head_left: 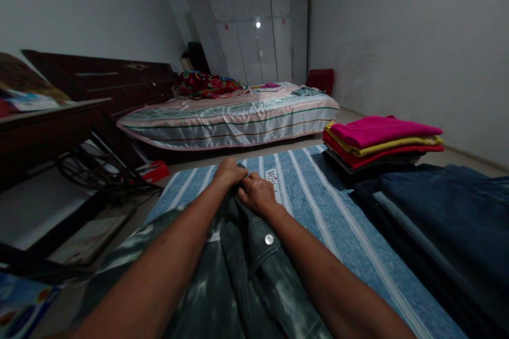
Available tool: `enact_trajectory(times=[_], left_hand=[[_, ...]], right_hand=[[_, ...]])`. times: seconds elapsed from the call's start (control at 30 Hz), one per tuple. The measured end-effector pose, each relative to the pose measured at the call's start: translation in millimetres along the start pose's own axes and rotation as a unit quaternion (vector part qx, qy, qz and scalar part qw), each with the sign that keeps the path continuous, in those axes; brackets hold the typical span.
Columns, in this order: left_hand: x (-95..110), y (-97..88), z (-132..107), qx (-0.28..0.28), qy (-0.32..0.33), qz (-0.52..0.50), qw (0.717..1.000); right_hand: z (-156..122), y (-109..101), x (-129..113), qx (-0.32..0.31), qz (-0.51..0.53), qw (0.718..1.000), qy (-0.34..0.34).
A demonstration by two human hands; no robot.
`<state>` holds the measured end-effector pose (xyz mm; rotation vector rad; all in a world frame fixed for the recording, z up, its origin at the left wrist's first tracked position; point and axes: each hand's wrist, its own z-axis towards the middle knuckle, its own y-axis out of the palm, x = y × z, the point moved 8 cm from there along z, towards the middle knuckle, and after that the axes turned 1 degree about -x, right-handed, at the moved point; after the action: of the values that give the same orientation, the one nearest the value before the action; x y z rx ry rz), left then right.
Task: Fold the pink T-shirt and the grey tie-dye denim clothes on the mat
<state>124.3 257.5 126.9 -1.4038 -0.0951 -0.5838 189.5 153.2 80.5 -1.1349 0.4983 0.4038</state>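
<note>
A dark green, mottled denim jacket (199,280) with a metal button on a flap lies across the near part of the blue striped bed cover (318,201). My left hand (230,174) is closed on the jacket's far end, its fingers curled around a bunched edge. Right beside it, my right hand (257,192) pinches the same edge, and the two hands almost touch. Between them the cloth is gathered and slightly lifted. Both forearms reach forward over the jacket and hide parts of it.
To the right stand a stack of folded pink, yellow and red clothes (385,137) and a pile of folded jeans (449,196). Beyond is another bed (238,116), with a wardrobe (254,37) behind. A dark desk (51,122) stands on the left.
</note>
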Motion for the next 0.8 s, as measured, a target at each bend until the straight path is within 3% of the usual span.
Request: enact_trajectory(times=[0.17,0.4,0.63,0.8], left_hand=[[-8.2,5.9,-8.1,0.001,0.020,-0.054,0.998],[-13.4,3.6,-11.0,0.019,0.026,-0.143,0.989],[-21.6,11.0,-13.8,0.047,-0.012,-0.243,0.969],[-30.0,13.7,-15.7,0.058,-0.045,-0.305,0.949]], right_hand=[[12.2,12.8,35.1,0.025,0.240,0.963,0.121],[21.0,31.9,55.7,-0.040,0.336,0.925,0.174],[15.6,39.4,55.8,-0.108,0.412,0.882,0.202],[12.8,44.3,57.9,-0.115,0.432,0.871,0.206]])
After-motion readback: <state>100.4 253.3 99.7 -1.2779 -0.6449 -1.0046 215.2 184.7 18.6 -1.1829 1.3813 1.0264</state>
